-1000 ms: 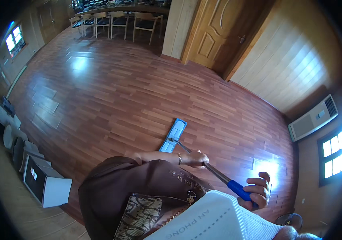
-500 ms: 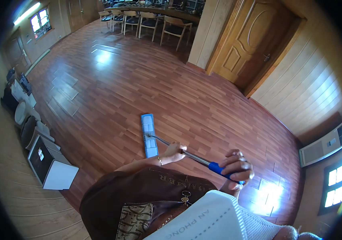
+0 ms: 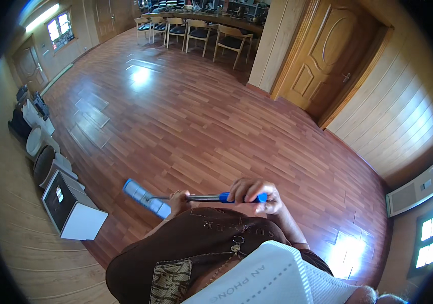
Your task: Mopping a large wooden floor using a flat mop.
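Note:
A flat mop with a blue-edged rectangular pad (image 3: 138, 192) lies on the wooden floor to my left, its pad slanting toward my body. Its metal pole (image 3: 206, 198) runs almost level across my front and ends in a blue grip (image 3: 225, 197). My left hand (image 3: 178, 202) is closed around the pole close to the pad, partly hidden by my brown top (image 3: 176, 238). Farther right, my right hand (image 3: 257, 195) wraps the blue grip, whose rounded end shows beyond the fingers.
Along the left wall stand a white box-shaped appliance (image 3: 84, 221) and several chairs or fittings. A row of wooden chairs (image 3: 231, 43) lines a long counter at the back. On the right are a wooden door (image 3: 323, 55) and a white wall unit (image 3: 415, 187).
The mop pad has swept left and nearer to me, turning to a slant. Both hands have moved left with the pole, which now lies nearly level. The view has shifted slightly.

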